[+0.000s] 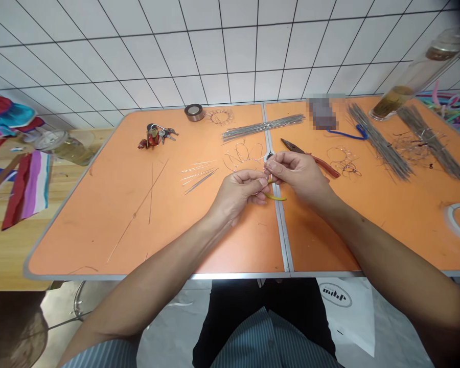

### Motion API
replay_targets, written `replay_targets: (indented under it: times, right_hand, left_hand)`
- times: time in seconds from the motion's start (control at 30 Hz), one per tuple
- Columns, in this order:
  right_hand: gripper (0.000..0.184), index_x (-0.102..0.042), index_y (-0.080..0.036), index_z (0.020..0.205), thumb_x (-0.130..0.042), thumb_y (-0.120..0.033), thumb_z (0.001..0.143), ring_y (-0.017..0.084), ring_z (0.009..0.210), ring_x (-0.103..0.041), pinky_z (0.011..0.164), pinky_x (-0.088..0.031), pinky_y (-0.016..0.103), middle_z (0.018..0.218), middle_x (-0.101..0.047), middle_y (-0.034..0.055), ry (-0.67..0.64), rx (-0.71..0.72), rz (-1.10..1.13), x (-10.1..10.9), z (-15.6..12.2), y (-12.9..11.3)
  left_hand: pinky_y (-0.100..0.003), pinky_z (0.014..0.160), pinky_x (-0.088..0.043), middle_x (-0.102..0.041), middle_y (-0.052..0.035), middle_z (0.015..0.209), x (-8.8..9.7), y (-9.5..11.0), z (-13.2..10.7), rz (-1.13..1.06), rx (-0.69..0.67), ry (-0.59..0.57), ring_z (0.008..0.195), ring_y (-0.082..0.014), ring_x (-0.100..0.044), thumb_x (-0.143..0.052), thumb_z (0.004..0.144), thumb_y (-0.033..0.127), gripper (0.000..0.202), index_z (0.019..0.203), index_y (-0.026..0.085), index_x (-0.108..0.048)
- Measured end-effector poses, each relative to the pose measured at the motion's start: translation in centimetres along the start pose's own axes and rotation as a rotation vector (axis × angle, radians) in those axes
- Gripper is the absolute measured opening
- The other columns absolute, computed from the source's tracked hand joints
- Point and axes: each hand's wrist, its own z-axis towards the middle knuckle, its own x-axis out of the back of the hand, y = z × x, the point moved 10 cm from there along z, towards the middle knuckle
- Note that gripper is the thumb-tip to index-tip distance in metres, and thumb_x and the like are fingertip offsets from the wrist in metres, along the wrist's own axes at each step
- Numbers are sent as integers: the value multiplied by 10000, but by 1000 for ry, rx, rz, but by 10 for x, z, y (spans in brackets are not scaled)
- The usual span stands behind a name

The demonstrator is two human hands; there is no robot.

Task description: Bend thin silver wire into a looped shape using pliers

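We are looking down at an orange table (111, 204) made of two halves joined by a metal seam, standing against a white tiled wall (230, 51). A wooden table (7, 255) is sitting beside it on the left.

Our two forearms are reaching in from the near edge and meeting over the seam. Our left hand (239, 193) is curling its fingers in, with thumb and forefinger pinching a short piece of yellow wire (276, 197). Our right hand (301, 174) is also closing loosely, its fingertips pinching something fine just above the same piece. We cannot tell exactly what it is gripping, because the strands there are too thin to make out. The yellow wire is hanging between both hands, just above the tabletop near the seam.

Behind the hands, a bundle of straight wires (262, 127) is lying across the seam, and darker bundles (379, 143) are spreading out on the right half. A clear bottle (417, 76) is leaning in at the far right corner.

Pliers (291, 147) with red handles are lying just behind our right hand. Looped wire petals (243, 153) are resting just behind our left hand, and short cut wires (199, 174) are fanning out near them. A bunch of keys (155, 136) and a tape roll (193, 112) are sitting well apart, towards the far left edge.
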Motion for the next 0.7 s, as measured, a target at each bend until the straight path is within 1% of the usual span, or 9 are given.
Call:
replay_targets:
  times: [0.07, 0.13, 0.2, 0.23, 0.33, 0.4, 0.53, 0.6, 0.7]
  right_hand:
    - [362, -745, -210, 853, -907, -534, 843, 150, 726, -610, 701, -531, 307, 850, -727, 22, -44, -29, -18, -6, 0, 4]
    - [286, -738, -207, 849, -896, -446, 847, 159, 735, -628, 712, -541, 315, 822, -716, 18, -57, -33, -37, -9, 0, 5]
    - [208, -700, -212, 831, -835, -363, 878, 172, 770, -650, 747, -551, 329, 823, -706, 20, -14, 7, -48, -6, 1, 2]
    - [171, -680, -217, 835, -797, -327, 894, 179, 793, -662, 763, -552, 337, 836, -707, 23, 19, 37, -63, -3, 1, -1]
    - [103, -641, -229, 852, -711, -255, 923, 184, 786, -645, 720, -512, 335, 827, -692, 22, 82, 97, -188, 5, 0, -7]
    - [86, -646, -226, 854, -687, -246, 928, 166, 717, -584, 644, -444, 320, 779, -655, 6, 63, 96, -300, 5, 0, -9]
    - [86, -682, -215, 860, -658, -252, 933, 140, 645, -488, 565, -330, 311, 724, -606, -13, 11, 79, -387, -1, -2, -9]
    - [94, -696, -212, 857, -657, -253, 932, 135, 628, -467, 550, -307, 310, 707, -599, -14, 26, 76, -390, -1, -3, -9]
    - [94, -714, -212, 865, -668, -261, 931, 136, 620, -465, 539, -309, 309, 699, -603, -11, 52, 69, -371, 0, -4, -7]
  left_hand:
    - [-230, 573, -569, -761, -40, 732, 3, 1, 1, 25, -23, 21, 558, -101, -659, -913, 757, 232, 168, 835, 133, -802]
    - [-239, 582, -571, -761, -45, 741, 3, 1, 1, 54, -35, 26, 560, -102, -656, -910, 764, 251, 182, 824, 128, -791]
    - [-259, 620, -594, -766, -51, 778, 2, -1, 2, 78, -24, 20, 598, -113, -675, -921, 783, 316, 245, 847, 128, -777]
    - [-270, 649, -607, -772, -53, 811, 2, -1, 2, 85, -20, 24, 639, -125, -696, -932, 787, 350, 288, 890, 134, -771]
    - [-286, 738, -625, -786, -40, 935, 12, 12, 1, 97, -89, 107, 792, -154, -744, -990, 737, 371, 462, 1074, 177, -740]
    - [-271, 748, -611, -789, -32, 972, 19, 26, 0, 133, -154, 150, 810, -147, -738, -1008, 709, 347, 522, 1125, 194, -733]
    - [-249, 678, -562, -793, -40, 861, 18, 37, 3, 191, -169, 69, 666, -116, -685, -935, 788, 359, 324, 989, 170, -766]
    - [-240, 649, -544, -789, -37, 807, 18, 40, 4, 201, -189, 51, 627, -112, -668, -910, 801, 345, 261, 934, 169, -771]
    - [-239, 622, -541, -784, -31, 770, 19, 38, 4, 214, -175, 58, 601, -114, -655, -907, 794, 338, 243, 922, 177, -777]
